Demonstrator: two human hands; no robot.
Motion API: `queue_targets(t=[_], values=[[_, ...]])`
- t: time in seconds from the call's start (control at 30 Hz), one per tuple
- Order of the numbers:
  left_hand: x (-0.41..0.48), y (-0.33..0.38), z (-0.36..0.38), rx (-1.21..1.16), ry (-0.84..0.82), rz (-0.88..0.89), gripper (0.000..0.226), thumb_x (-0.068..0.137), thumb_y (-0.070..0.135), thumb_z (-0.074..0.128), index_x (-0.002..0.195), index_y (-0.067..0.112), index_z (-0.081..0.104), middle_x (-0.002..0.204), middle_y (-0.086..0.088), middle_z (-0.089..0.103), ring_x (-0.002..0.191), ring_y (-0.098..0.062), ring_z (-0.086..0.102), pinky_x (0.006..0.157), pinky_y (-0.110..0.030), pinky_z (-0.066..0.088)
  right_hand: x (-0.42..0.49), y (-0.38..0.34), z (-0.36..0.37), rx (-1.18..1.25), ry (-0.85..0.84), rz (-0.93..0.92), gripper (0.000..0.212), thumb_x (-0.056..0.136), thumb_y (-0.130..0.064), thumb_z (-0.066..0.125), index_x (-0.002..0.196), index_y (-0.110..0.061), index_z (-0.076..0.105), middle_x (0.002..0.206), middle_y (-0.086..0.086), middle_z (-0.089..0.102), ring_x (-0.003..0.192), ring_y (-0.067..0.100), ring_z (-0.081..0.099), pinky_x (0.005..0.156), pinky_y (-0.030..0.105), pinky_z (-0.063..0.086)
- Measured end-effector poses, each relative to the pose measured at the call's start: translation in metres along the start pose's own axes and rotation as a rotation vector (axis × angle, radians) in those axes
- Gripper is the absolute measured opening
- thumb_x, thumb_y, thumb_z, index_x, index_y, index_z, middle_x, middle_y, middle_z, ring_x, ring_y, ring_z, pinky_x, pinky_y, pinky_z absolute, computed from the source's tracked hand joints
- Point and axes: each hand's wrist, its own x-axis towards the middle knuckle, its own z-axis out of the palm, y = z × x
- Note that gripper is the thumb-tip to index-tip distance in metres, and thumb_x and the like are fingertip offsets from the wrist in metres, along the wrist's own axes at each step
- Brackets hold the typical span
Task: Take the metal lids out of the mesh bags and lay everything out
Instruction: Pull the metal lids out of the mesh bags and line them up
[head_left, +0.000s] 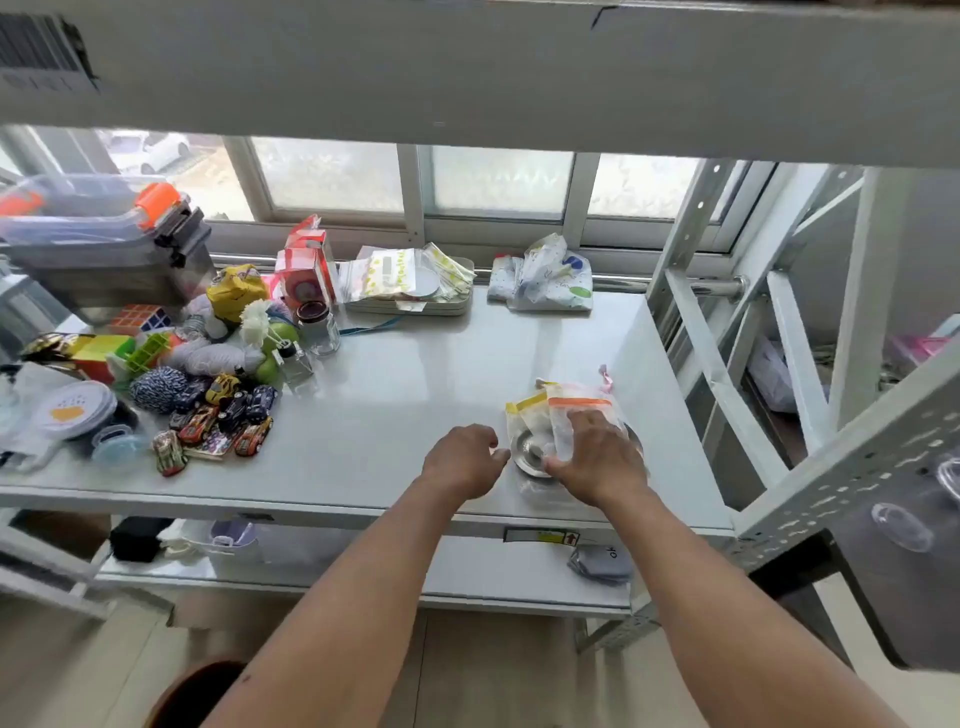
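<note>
A small pile of translucent mesh bags lies near the front right of the steel table (395, 374). One bag has an orange top strip (579, 402), another beside it a yellow strip (525, 404). A round metal lid (527, 447) shows at the pile's left side, partly under the bags. My right hand (597, 457) rests flat on the orange-strip bag, fingers spread, thumb touching the lid's rim. My left hand (462, 457) hovers just left of the lid, fingers loosely curled and holding nothing.
Toy cars (223, 415), puzzle cubes, yarn, glass jars (318, 325) and plastic tubs crowd the table's left end. A tray of packets (410, 283) and a folded cloth bag (545, 280) sit at the back by the window. A shelving frame (737, 364) stands at the right.
</note>
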Motion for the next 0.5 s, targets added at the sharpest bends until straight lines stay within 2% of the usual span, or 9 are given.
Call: queue_targets(t=[0.13, 0.2, 0.3, 0.37, 0.5], values=[[0.007, 0.020, 0.016, -0.045, -0.004, -0.088, 0.040, 0.091, 0.048, 0.055, 0.109, 0.014, 0.065, 0.113, -0.005, 0.067, 0.102, -0.025, 0.063, 0.083, -0.035, 0.052, 0.012, 0.008, 0.005, -0.032, 0.020, -0.028, 0.067, 0.083, -0.061, 0.053, 0.132, -0.015, 0.049, 0.135, 0.007, 0.051, 0.125, 0.029, 0.048, 0.100, 0.040, 0.042], [0.013, 0.028, 0.022, -0.066, 0.005, -0.151, 0.038, 0.087, 0.048, 0.059, 0.098, 0.012, 0.065, 0.103, -0.007, 0.068, 0.095, -0.026, 0.064, 0.072, -0.032, 0.051, 0.017, 0.011, 0.005, -0.049, 0.043, -0.050, 0.053, 0.087, -0.050, 0.052, 0.127, -0.014, 0.054, 0.131, 0.008, 0.054, 0.122, 0.030, 0.050, 0.097, 0.039, 0.043], [0.021, 0.033, 0.023, -0.151, 0.031, -0.233, 0.025, 0.080, 0.035, 0.065, 0.087, 0.011, 0.066, 0.093, -0.008, 0.070, 0.087, -0.025, 0.066, 0.061, -0.027, 0.044, 0.021, 0.014, 0.007, -0.047, 0.103, -0.048, 0.042, 0.085, -0.038, 0.052, 0.119, -0.014, 0.062, 0.125, 0.009, 0.059, 0.117, 0.031, 0.052, 0.094, 0.038, 0.043], [0.028, 0.033, 0.021, -0.226, 0.013, -0.264, 0.022, 0.074, 0.030, 0.068, 0.085, 0.010, 0.068, 0.087, -0.007, 0.070, 0.082, -0.023, 0.066, 0.059, -0.025, 0.044, 0.024, 0.014, 0.010, -0.020, 0.120, -0.027, 0.042, 0.082, -0.038, 0.052, 0.113, -0.013, 0.064, 0.121, 0.011, 0.060, 0.114, 0.032, 0.052, 0.093, 0.039, 0.044], [0.039, 0.029, -0.001, -0.379, 0.012, -0.280, 0.026, 0.061, 0.027, 0.068, 0.073, 0.005, 0.072, 0.071, -0.010, 0.073, 0.071, -0.021, 0.070, 0.063, -0.030, 0.055, 0.030, 0.009, 0.018, 0.030, 0.178, 0.042, 0.039, 0.078, -0.037, 0.053, 0.104, -0.013, 0.067, 0.115, 0.011, 0.063, 0.109, 0.032, 0.053, 0.091, 0.040, 0.043]])
